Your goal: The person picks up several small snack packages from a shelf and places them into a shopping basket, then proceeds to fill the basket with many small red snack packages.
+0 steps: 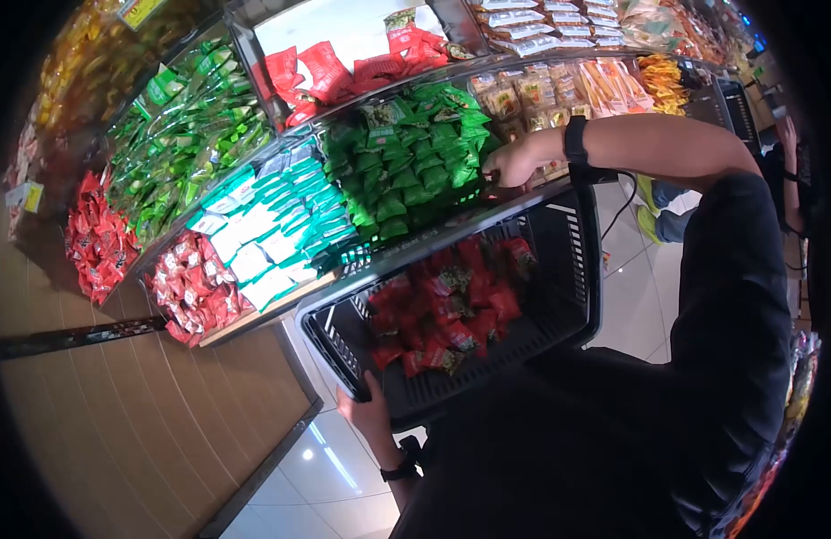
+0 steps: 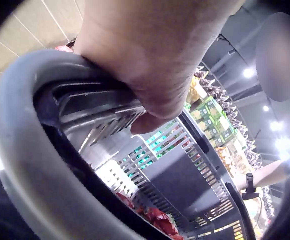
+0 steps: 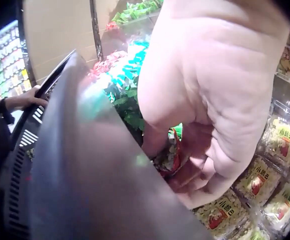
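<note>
While the basket [image 1: 597, 269] is being gripped at its near rim by the left hand [image 1: 369, 415], a snack packet [image 3: 169, 157] is being pinched by the right hand [image 1: 512, 162] just beyond the far rim.

Black mesh basket [image 1: 573, 269]: tilts just beside the shelf front, carries a heap of red packets [image 1: 442, 314]. Small red-and-green packet [image 3: 171, 156]: sits pinched in the right hand [image 3: 210, 100] at the basket's far right rim.
</note>
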Motion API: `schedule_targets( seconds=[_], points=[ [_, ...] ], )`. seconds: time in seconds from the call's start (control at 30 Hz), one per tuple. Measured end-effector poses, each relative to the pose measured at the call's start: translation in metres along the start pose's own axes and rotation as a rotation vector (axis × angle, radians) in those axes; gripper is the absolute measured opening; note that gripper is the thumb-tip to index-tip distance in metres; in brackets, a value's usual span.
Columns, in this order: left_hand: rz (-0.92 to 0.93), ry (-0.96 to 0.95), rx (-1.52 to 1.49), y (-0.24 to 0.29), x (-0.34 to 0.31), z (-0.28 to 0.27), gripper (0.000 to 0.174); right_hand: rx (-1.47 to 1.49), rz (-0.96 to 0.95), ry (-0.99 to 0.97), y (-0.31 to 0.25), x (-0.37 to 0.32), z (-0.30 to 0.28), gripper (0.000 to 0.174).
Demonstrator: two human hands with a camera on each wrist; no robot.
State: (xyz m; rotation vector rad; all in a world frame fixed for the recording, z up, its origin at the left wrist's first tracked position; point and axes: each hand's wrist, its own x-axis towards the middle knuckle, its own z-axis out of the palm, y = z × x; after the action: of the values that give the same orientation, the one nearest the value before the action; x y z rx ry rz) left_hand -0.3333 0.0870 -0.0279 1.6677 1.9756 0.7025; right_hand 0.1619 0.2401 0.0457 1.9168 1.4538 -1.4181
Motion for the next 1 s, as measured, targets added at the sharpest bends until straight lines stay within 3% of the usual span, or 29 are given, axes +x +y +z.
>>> schedule_targets(
  seconds=[0.07,0.13,0.2,0.27,0.33,0.37,0.43,0.47,0.53,0.6,0.63,0.67,0.7,0.73,0.77,0.8,0.83,0.87,0.93,1.0],
  points=[
    [0.045,0.05,0.021,0.002,0.001,0.002,0.031,-0.143,-0.036,-0.044,-0.006,0.0,-0.007,0.047],
    [0.172,0.086,0.027,-0.019,-0.001,0.01,0.031,-0.377,-0.25,0.153,-0.002,-0.017,-0.015,0.054],
    [0.178,0.085,0.041,-0.019,0.001,0.01,0.031,-0.13,-0.214,0.235,-0.002,-0.062,-0.025,0.05],
    [0.159,0.082,0.072,-0.018,-0.001,0.009,0.031,-0.182,-0.278,0.452,-0.023,-0.14,-0.025,0.042],
    [0.149,0.064,0.048,-0.015,-0.001,0.008,0.035,-0.112,-0.551,1.047,-0.012,-0.188,0.01,0.035],
    [0.189,0.085,0.037,-0.018,-0.001,0.009,0.035,-0.165,-0.543,1.361,-0.024,-0.223,0.037,0.034],
    [0.229,0.103,0.019,-0.017,0.0,0.01,0.035,-0.068,-0.538,1.633,-0.026,-0.268,0.083,0.035],
    [0.171,0.066,-0.012,-0.014,0.0,0.008,0.038,0.256,-0.704,1.745,-0.027,-0.267,0.113,0.035],
    [0.115,0.029,-0.038,-0.007,0.0,0.007,0.042,0.05,-0.665,1.778,-0.012,-0.261,0.158,0.038],
    [0.292,0.249,-0.054,0.001,0.0,0.009,0.054,-0.059,-0.615,1.519,-0.011,-0.216,0.187,0.045],
    [0.327,0.242,-0.232,0.018,0.002,0.002,0.061,-0.13,-0.589,1.416,-0.005,-0.178,0.201,0.056],
    [0.326,0.242,-0.231,0.033,-0.003,-0.006,0.061,-0.025,-0.474,1.294,-0.012,-0.157,0.218,0.067],
    [0.478,0.214,-0.162,0.048,-0.009,-0.013,0.055,-0.066,-0.559,1.254,-0.006,-0.139,0.231,0.071],
    [0.629,0.19,-0.092,0.062,-0.014,-0.021,0.049,-0.104,-0.394,1.023,0.006,-0.124,0.253,0.064],
    [0.604,-0.086,0.116,0.075,-0.018,-0.03,0.041,-0.103,-0.416,0.876,0.003,-0.126,0.265,0.051],
    [0.516,-0.338,0.341,0.077,-0.016,-0.028,0.035,-0.044,-0.577,0.778,0.007,-0.119,0.281,0.036],
    [0.595,-0.318,0.427,0.075,-0.02,-0.024,0.029,0.075,-0.553,0.415,0.012,-0.103,0.291,0.031],
    [0.674,-0.296,0.512,0.076,-0.023,-0.019,0.025,0.075,-0.56,0.409,0.01,-0.092,0.298,0.031],
    [0.655,-0.344,0.5,0.087,-0.025,-0.019,0.024,0.126,-0.476,0.15,0.003,-0.071,0.306,0.038],
    [0.688,-0.484,0.523,0.099,-0.029,-0.026,0.026,0.048,-0.41,0.129,0.004,-0.036,0.32,0.044]
  ],
)
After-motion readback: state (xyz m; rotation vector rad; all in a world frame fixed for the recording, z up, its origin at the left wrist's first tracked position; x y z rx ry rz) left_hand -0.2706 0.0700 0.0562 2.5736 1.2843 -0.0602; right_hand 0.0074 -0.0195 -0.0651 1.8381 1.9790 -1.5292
